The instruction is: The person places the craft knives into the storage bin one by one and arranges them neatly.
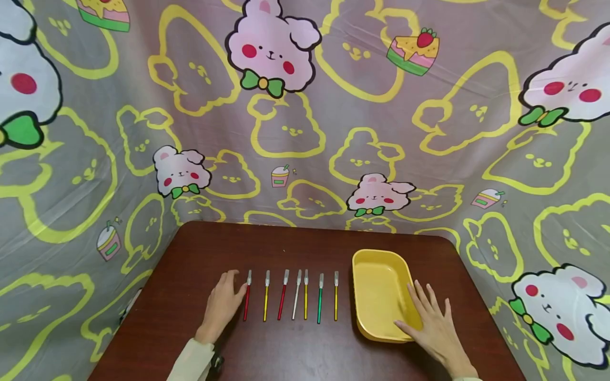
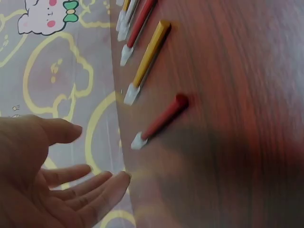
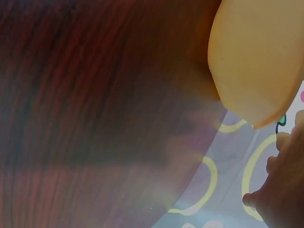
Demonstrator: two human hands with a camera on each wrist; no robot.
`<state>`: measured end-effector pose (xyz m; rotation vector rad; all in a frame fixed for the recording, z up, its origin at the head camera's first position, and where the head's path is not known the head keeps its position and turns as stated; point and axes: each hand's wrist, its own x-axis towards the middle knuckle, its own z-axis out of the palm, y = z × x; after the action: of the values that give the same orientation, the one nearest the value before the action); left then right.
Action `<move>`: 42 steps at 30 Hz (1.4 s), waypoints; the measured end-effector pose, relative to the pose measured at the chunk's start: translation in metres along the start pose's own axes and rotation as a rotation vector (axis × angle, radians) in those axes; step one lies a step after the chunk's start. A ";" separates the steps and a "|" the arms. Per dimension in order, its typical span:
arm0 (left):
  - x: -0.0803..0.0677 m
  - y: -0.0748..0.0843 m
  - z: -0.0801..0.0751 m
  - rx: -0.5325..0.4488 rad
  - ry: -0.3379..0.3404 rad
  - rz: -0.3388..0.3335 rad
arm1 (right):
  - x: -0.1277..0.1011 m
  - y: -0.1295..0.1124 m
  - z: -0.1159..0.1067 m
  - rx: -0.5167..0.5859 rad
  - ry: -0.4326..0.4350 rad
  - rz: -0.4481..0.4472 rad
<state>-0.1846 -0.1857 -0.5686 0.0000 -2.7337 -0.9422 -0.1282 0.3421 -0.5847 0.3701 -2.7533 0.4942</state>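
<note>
Several slim pen-shaped sticks with pale, see-through caps lie in a row in the head view, caps toward the back. From the left come a red stick (image 1: 246,306), a yellow stick (image 1: 266,307) and a second red stick (image 1: 283,304); silver, yellow and green ones follow. My left hand (image 1: 222,300) is beside the leftmost red stick, thumb near its cap, with relaxed fingers and nothing held. In the left wrist view this red stick (image 2: 164,116) lies apart from the fingers. My right hand (image 1: 434,324) spreads its fingers at the right rim of a yellow plastic basin (image 1: 381,296).
A dark brown wooden table (image 1: 267,354) carries everything. Behind it and along both sides hangs a grey cloth curtain (image 1: 305,174) printed with cartoon animals. The basin stands to the right of the row, close to the last yellow stick (image 1: 335,304).
</note>
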 end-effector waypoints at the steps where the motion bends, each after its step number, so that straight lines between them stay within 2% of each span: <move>1: 0.000 0.000 0.003 0.010 0.007 -0.005 | -0.001 0.000 0.001 0.001 0.001 0.000; 8: -0.006 0.004 0.023 0.046 0.051 -0.024 | -0.004 -0.003 0.007 -0.003 0.008 0.026; 15: -0.008 0.004 0.038 0.041 0.040 -0.082 | -0.006 -0.005 0.015 0.007 0.011 0.053; 21: -0.008 0.003 0.046 0.019 0.052 -0.082 | -0.007 -0.006 0.016 0.007 0.036 0.043; 31: -0.005 0.003 0.048 0.028 0.062 -0.059 | -0.008 -0.004 0.017 0.001 0.043 0.043; 37: 0.000 0.003 0.046 0.033 0.075 -0.017 | -0.009 -0.004 0.017 0.012 0.047 0.041; 42: 0.006 0.002 0.041 0.009 0.045 -0.050 | -0.009 -0.004 0.019 0.014 0.050 0.040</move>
<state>-0.1995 -0.1595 -0.5968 0.0912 -2.7081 -0.9321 -0.1236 0.3328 -0.6032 0.3022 -2.7147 0.5266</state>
